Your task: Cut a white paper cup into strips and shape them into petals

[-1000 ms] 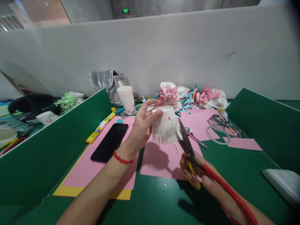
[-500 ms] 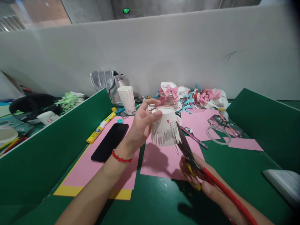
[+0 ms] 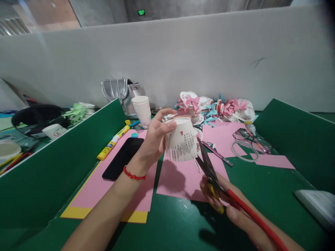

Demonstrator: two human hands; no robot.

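Observation:
Upside down in my left hand (image 3: 157, 134) is a white paper cup (image 3: 183, 137), gripped by its base between thumb and fingers. Its lower edge is cut into several narrow strips, and printed writing and a small red heart show on its side. My right hand (image 3: 220, 195) is closed on scissors (image 3: 209, 167) with red and yellow handles. The blades stand apart just right of the cup, pointing up and left, and do not appear to touch it. Pink paper (image 3: 172, 177) lies on the green table (image 3: 180, 223) below the cup.
On the left lie a black phone (image 3: 123, 158) and a yellow glue stick (image 3: 112, 143). Stacked cups (image 3: 141, 109) stand by a silver bag (image 3: 115, 89). Paper crafts (image 3: 227, 108) line the back. Glasses (image 3: 261, 141) and a pen (image 3: 218, 155) lie right. Green dividers (image 3: 295, 136) flank the table.
My left hand has shifted slightly left with the cup, away from the scissors. The scissor blades have parted and no longer meet the cup's edge.

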